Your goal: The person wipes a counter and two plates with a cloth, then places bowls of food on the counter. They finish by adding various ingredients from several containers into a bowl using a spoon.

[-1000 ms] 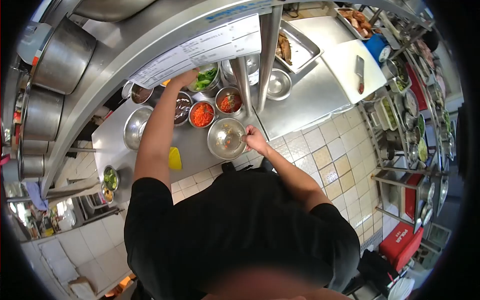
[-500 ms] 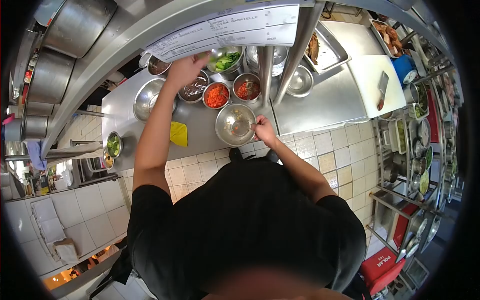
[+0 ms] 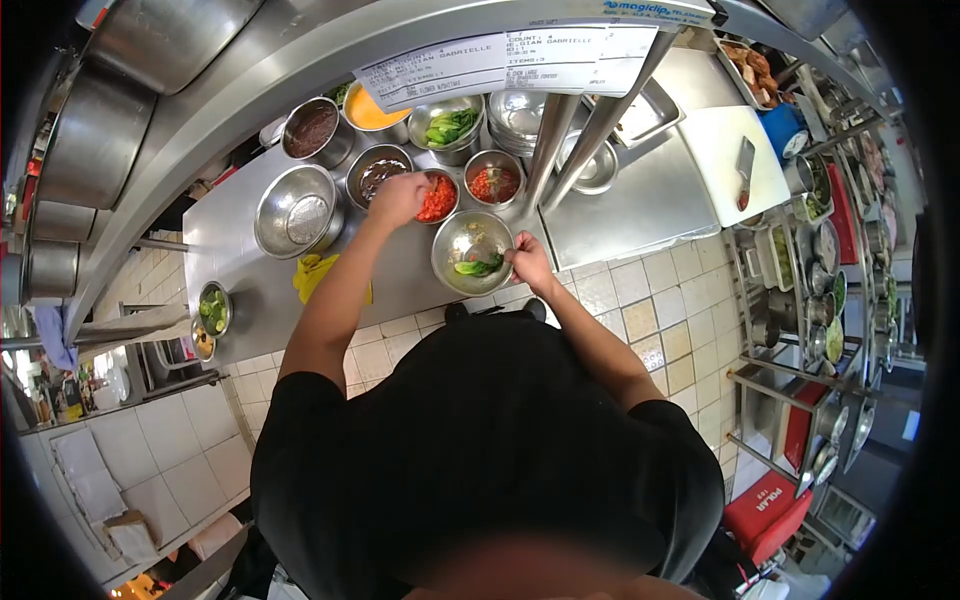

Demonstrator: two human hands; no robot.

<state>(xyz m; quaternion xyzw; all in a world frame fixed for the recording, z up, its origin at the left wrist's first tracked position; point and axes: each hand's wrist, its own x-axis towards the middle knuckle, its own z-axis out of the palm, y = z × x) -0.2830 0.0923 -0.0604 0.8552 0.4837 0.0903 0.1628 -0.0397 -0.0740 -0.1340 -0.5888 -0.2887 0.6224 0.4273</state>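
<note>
My right hand grips the right rim of a steel mixing bowl at the front edge of the counter. Leafy greens lie inside it, along with small bits stuck to the wall. Over the left side of a small steel bowl of chopped red vegetable is my left hand. Its fingers are drawn together and reach into the red pieces; the fingertips are partly hidden. Beside that hand stands a bowl of dark sauce. Behind are a bowl of greens and a bowl of red chopped mix.
An empty-looking steel bowl and a yellow cloth are at the left. Order slips hang from the overhead shelf, whose metal posts stand right of the bowls. A knife lies on a white cutting board.
My left hand has moved from the bowl of greens down to the chopped red vegetable. Greens now lie in the mixing bowl. My right hand keeps its hold on the rim.
</note>
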